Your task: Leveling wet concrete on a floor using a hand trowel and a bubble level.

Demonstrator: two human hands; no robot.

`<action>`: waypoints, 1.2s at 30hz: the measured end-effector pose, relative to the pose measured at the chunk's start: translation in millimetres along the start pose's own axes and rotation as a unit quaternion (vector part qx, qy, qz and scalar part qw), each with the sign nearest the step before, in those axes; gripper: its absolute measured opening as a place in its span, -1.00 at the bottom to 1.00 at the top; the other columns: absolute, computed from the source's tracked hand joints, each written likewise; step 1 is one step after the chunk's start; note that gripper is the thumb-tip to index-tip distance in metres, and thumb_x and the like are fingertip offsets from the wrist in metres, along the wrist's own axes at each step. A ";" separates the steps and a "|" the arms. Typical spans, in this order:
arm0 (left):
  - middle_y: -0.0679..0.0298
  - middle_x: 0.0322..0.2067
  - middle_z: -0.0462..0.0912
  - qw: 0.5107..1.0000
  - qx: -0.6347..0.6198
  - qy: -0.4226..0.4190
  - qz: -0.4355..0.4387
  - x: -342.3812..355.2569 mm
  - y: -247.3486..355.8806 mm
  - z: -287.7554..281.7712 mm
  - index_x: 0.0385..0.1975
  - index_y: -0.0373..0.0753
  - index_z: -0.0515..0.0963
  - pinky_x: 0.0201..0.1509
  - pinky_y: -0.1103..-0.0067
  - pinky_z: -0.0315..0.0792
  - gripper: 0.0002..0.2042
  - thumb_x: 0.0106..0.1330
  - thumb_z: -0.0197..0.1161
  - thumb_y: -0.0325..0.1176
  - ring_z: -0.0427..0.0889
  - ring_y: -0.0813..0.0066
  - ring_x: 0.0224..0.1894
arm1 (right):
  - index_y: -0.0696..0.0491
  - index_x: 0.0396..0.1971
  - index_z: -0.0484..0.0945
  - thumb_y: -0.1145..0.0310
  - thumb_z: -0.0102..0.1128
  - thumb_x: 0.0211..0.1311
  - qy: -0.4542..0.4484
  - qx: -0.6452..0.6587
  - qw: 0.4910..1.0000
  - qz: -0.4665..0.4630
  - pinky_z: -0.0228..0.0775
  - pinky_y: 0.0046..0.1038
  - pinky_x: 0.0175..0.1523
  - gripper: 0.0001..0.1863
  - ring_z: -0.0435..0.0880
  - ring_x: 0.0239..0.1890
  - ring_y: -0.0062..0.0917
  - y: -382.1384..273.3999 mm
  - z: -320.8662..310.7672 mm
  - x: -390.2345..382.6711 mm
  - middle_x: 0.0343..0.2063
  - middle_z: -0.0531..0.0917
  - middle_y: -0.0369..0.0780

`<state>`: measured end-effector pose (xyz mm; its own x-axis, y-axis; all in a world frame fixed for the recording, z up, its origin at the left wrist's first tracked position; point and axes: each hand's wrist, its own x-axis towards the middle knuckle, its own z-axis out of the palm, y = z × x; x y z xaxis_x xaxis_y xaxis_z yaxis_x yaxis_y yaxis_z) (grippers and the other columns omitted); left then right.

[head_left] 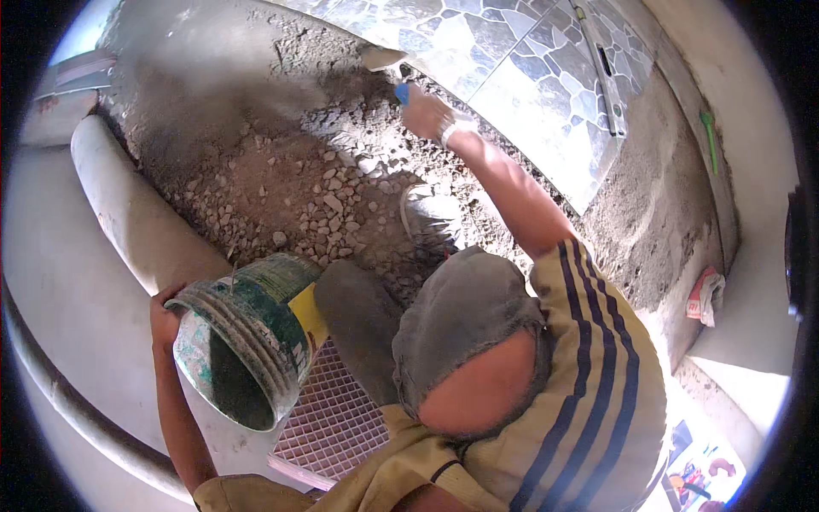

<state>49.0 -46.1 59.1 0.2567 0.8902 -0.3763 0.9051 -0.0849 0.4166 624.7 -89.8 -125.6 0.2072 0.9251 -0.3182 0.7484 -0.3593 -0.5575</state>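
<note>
My left hand (164,316) grips the rim of a green bucket (281,294), which is tipped on its side with its mouth toward me. A yellow patch shows on the bucket's side. Stretched out far ahead, my right hand (422,113) is closed round the blue handle of a trowel (384,58). The trowel's pale blade lies at the edge of the stone-patterned floor tiles (512,51), over rough ground. Loose rubble (333,205) lies between the bucket and my right hand.
A white shoe (433,218) stands among the rubble. A spirit level (604,72) lies on the tiles. Near the right wall are a green long-handled tool (710,141) and a red-and-white bag (705,296). A thick pale pipe (128,205) runs along the left. A ridged brown panel (333,418) lies beside the bucket.
</note>
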 end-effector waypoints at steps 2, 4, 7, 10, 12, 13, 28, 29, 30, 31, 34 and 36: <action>0.07 -0.26 0.65 0.999 -0.020 -0.017 0.020 18.7 21.4 18.1 -0.18 -0.40 0.58 -0.04 0.53 0.43 -0.64 -0.07 0.20 -0.60 0.61 0.35 -0.19 | 0.16 0.06 0.18 0.33 -0.24 0.18 -0.043 -0.009 0.997 0.065 0.44 -0.14 -0.38 -0.57 0.62 -0.52 -0.14 32.2 -33.3 -52.2 -0.54 0.60 0.05; 0.07 -0.27 0.66 0.999 -0.032 -0.023 0.022 24.3 19.4 25.0 -0.18 -0.40 0.58 -0.05 0.53 0.44 -0.65 -0.07 0.19 -0.59 0.61 0.35 -0.20 | 0.04 0.15 0.14 0.27 -0.25 0.21 -0.041 0.046 0.991 0.121 0.43 -0.14 -0.37 -0.52 0.62 -0.52 -0.19 47.7 -48.6 -103.8 -0.50 0.59 0.07; 0.05 -0.30 0.66 0.998 -0.053 -0.025 0.014 24.2 2.0 24.4 -0.19 -0.41 0.58 -0.07 0.53 0.44 -0.66 -0.06 0.20 -0.55 0.62 0.35 -0.22 | 0.12 0.17 0.11 0.17 -0.24 0.33 -0.004 0.066 0.992 0.103 0.36 -0.45 -0.68 -0.50 0.44 -0.75 -0.52 77.2 -39.2 -148.2 -0.56 0.51 -0.12; 0.07 -0.17 0.61 0.999 -0.010 -0.032 -0.026 19.2 13.1 17.8 -0.18 -0.36 0.59 0.05 0.49 0.38 -0.69 0.00 0.19 -0.57 0.56 0.30 -0.10 | 0.15 0.09 0.21 0.15 -0.03 0.25 -0.062 0.257 0.950 0.166 0.35 -0.46 -0.63 -0.49 0.45 -0.72 -0.58 44.0 -72.0 -178.1 -0.63 0.48 -0.25; 0.05 -0.16 0.61 0.999 0.006 -0.028 -0.022 19.2 31.8 16.9 -0.18 -0.36 0.59 0.05 0.47 0.38 -0.69 0.00 0.22 -0.53 0.56 0.27 -0.10 | 0.17 0.02 0.28 0.18 0.12 0.16 -0.074 0.328 0.939 0.071 0.30 -0.52 -0.65 -0.49 0.42 -0.72 -0.64 52.5 -65.5 -177.0 -0.63 0.45 -0.30; 0.03 -0.16 0.61 0.999 0.028 -0.040 0.001 25.4 37.1 23.7 -0.18 -0.36 0.59 0.05 0.45 0.37 -0.68 0.00 0.25 -0.49 0.56 0.24 -0.09 | 0.20 -0.05 0.32 0.18 0.10 0.14 -0.043 0.353 0.930 0.096 0.28 -0.54 -0.66 -0.53 0.41 -0.73 -0.64 28.8 -70.1 -178.1 -0.65 0.44 -0.31; -0.01 -0.26 0.65 0.998 -0.051 -0.002 -0.033 26.8 32.6 27.4 -0.17 -0.40 0.57 -0.06 0.50 0.46 -0.60 -0.13 0.34 -0.52 0.63 0.28 -0.19 | 0.33 -0.20 0.42 -0.08 -0.09 0.19 0.054 -0.042 0.995 -0.079 0.49 -0.33 -0.41 -0.36 0.62 -0.59 -0.37 21.6 17.2 135.1 -0.61 0.60 -0.10; -0.02 -0.26 0.65 0.998 -0.045 0.016 -0.040 20.2 32.7 25.7 -0.18 -0.39 0.58 -0.06 0.50 0.46 -0.60 -0.13 0.34 -0.53 0.63 0.29 -0.19 | 0.35 -0.19 0.42 -0.08 -0.10 0.19 -0.016 -0.091 0.989 -0.112 0.49 -0.33 -0.41 -0.35 0.62 -0.59 -0.38 7.5 10.3 139.6 -0.60 0.61 -0.10; -0.02 -0.26 0.65 0.998 -0.044 0.017 -0.048 17.4 30.2 22.7 -0.18 -0.39 0.58 -0.06 0.50 0.46 -0.60 -0.13 0.34 -0.53 0.63 0.29 -0.19 | 0.33 -0.29 0.47 -0.04 -0.10 0.20 0.008 0.069 0.997 0.039 0.49 -0.34 -0.44 -0.40 0.63 -0.59 -0.38 -8.1 16.6 134.7 -0.62 0.61 -0.11; -0.01 -0.26 0.65 0.998 -0.046 0.009 -0.046 16.2 29.7 20.0 -0.18 -0.40 0.57 -0.07 0.50 0.46 -0.60 -0.13 0.33 -0.54 0.64 0.29 -0.20 | 0.33 -0.29 0.47 -0.04 -0.10 0.20 0.004 0.068 0.997 0.036 0.49 -0.34 -0.44 -0.40 0.63 -0.59 -0.38 -18.7 22.2 125.7 -0.62 0.61 -0.11; 0.00 -0.27 0.65 0.997 -0.068 0.018 -0.042 11.6 34.2 19.7 -0.18 -0.43 0.57 -0.08 0.49 0.47 -0.60 -0.13 0.33 -0.54 0.64 0.28 -0.21 | 0.28 -0.42 0.47 0.04 -0.08 0.18 -0.066 0.078 0.994 0.033 0.50 -0.30 -0.41 -0.50 0.60 -0.61 -0.35 -26.2 31.5 92.9 -0.61 0.60 -0.08; 0.01 -0.28 0.66 0.994 -0.083 0.045 -0.048 1.5 39.7 12.9 -0.18 -0.45 0.56 -0.09 0.49 0.47 -0.59 -0.14 0.34 -0.53 0.64 0.27 -0.21 | 0.28 -0.40 0.46 0.05 -0.07 0.17 -0.119 0.024 0.992 -0.035 0.52 -0.27 -0.38 -0.51 0.60 -0.61 -0.32 -33.7 33.9 66.7 -0.58 0.59 -0.03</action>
<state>89.7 -53.9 64.4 0.1334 0.9277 -0.3487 0.8542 0.0708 0.5151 591.9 -20.1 -154.1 -0.0020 0.8951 -0.4460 0.7237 -0.3064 -0.6183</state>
